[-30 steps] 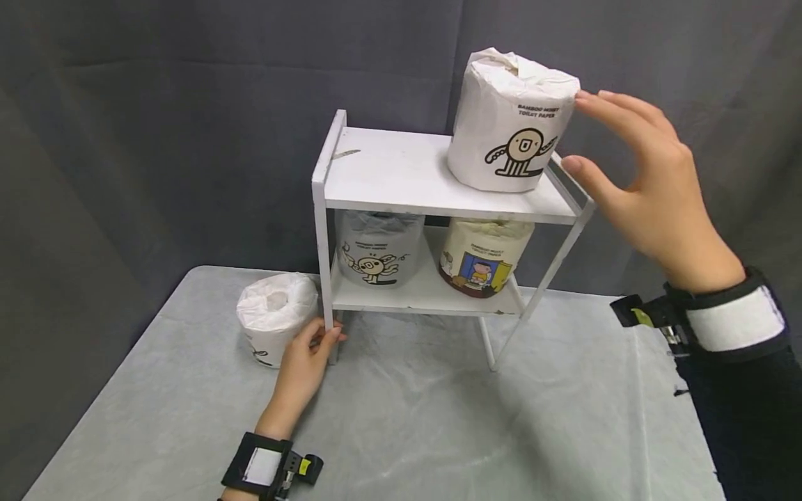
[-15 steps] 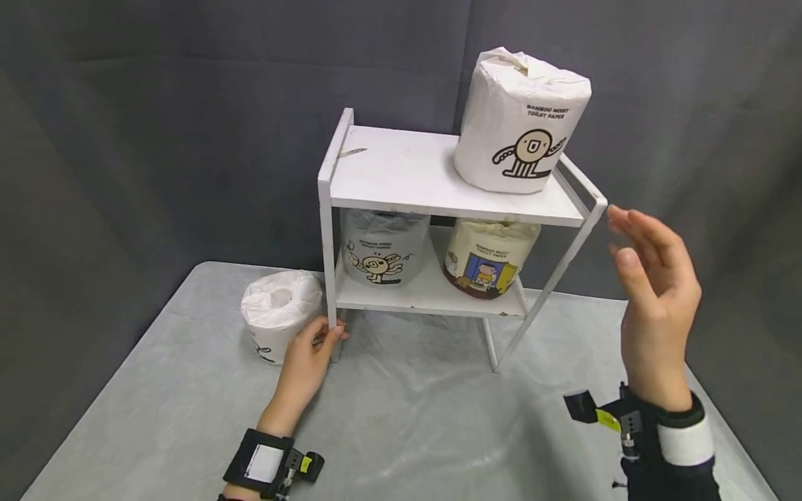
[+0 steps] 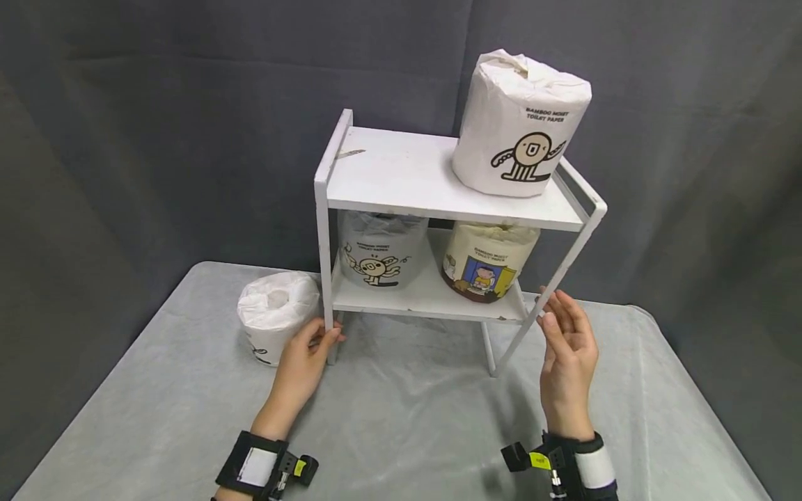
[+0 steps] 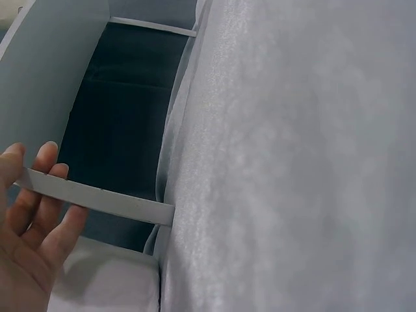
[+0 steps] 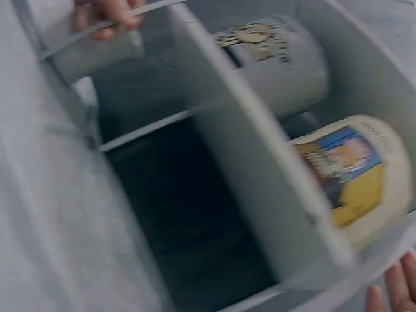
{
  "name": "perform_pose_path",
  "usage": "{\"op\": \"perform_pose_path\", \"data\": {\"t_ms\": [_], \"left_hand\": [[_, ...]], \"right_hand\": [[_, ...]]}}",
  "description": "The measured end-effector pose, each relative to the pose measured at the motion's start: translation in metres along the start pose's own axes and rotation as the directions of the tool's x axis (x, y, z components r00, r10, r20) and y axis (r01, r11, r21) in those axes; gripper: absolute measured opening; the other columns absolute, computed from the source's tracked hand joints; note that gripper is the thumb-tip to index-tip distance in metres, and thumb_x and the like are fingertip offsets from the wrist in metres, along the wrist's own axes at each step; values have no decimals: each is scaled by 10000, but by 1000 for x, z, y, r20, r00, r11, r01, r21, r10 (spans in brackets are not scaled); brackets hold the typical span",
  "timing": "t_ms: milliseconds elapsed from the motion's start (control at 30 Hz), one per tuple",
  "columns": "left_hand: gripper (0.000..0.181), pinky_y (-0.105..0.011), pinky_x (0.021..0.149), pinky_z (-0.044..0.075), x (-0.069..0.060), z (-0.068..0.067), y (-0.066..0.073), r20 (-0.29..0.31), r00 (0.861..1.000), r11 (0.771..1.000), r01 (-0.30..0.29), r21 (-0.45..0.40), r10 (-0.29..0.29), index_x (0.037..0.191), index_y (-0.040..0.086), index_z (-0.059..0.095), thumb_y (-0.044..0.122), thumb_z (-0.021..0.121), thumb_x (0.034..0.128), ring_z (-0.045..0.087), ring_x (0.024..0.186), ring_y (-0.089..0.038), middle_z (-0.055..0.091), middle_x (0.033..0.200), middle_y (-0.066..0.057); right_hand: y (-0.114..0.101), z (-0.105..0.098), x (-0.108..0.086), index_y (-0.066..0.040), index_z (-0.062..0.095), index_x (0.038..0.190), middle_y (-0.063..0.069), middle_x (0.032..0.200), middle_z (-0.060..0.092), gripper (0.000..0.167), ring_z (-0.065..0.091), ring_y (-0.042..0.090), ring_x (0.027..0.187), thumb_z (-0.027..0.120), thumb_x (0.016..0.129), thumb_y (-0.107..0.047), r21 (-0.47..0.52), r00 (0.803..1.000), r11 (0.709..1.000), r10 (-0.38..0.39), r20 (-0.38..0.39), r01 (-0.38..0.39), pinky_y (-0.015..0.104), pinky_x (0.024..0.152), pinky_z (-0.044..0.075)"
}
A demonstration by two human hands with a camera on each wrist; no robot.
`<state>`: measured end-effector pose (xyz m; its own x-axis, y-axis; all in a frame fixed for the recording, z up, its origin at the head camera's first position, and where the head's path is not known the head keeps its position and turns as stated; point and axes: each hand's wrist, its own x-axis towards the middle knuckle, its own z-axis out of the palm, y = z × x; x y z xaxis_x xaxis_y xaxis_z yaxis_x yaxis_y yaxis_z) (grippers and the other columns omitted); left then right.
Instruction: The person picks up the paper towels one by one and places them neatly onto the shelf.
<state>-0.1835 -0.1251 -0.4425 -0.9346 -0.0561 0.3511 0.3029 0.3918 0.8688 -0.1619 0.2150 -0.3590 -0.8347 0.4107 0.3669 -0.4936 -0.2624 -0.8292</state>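
Observation:
A white two-tier shelf rack (image 3: 407, 167) stands on the covered table. My left hand (image 3: 303, 358) pinches its left front leg (image 4: 97, 197) low down, thumb in front and fingers behind. At the right front leg (image 3: 551, 282), my right hand (image 3: 567, 362) is raised with loosely bent fingers; the fingertips are close to the leg, and I cannot tell whether they touch it. On the top tier stands a white wrapped toilet roll (image 3: 520, 129). The lower tier holds a grey toilet roll (image 3: 382, 254) and a cream toilet roll (image 3: 489, 261) with a cartoon picture.
Another white toilet roll (image 3: 276, 313) stands on the table just left of the rack, beside my left hand. A grey cloth (image 3: 401, 431) covers the table. Dark curtains (image 3: 188, 139) hang behind and at both sides.
My right hand has come away from the top toilet roll and moved down to the rack's right front leg. My left hand stays on the left leg.

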Motion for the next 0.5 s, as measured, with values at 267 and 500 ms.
{"op": "perform_pose_path", "data": {"t_ms": [267, 500], "left_hand": [[209, -410, 810, 557, -1, 0, 1, 4, 1000, 1000, -9, 22, 9, 1079, 43, 664, 223, 580, 1014, 688, 990, -233, 741, 933, -48], [211, -399, 824, 554, 0, 0, 3, 5, 1000, 1000, -14, 16, 14, 1090, 31, 659, 206, 562, 1025, 690, 978, -247, 733, 948, -81]], "right_hand": [[38, -1, -10, -2, 603, 1224, 94, 1215, 626, 257, 531, 219, 1192, 572, 972, 43, 133, 998, 989, -56, -34, 60, 295, 1019, 383], [61, -2, -15, -46, 605, 1167, 63, 1097, 585, 217, 555, 160, 1040, 601, 962, 27, 125, 989, 992, -7, -150, 25, 251, 896, 469]]}}
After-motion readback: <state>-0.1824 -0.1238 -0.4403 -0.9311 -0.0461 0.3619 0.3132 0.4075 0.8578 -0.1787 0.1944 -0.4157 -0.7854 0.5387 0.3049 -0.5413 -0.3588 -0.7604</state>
